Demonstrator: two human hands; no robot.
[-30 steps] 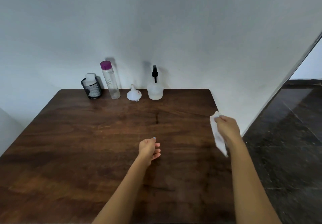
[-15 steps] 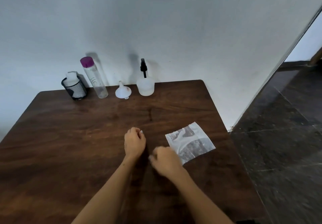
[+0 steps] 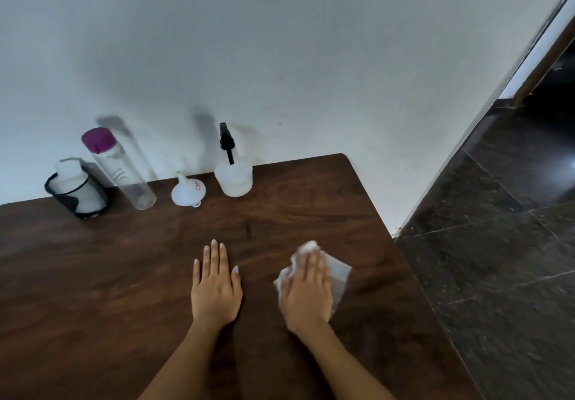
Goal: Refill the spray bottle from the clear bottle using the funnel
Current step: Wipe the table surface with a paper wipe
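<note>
Along the far edge of the surface (image 3: 93, 275), from left to right, stand the clear bottle (image 3: 123, 170), the funnel (image 3: 188, 191) and the spray bottle (image 3: 233, 175), all untouched. Nearer, the left hand (image 3: 215, 287) lies flat with straight fingers, and the right hand (image 3: 308, 290) presses flat on a white cloth (image 3: 337, 270). I judge the smooth clear bottle as light but slippery, so its middle is best to grip.

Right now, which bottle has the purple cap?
The tall clear bottle, second from the left at the wall. The spray bottle has a black top, and the bottle in the black holder has a white one.
</note>
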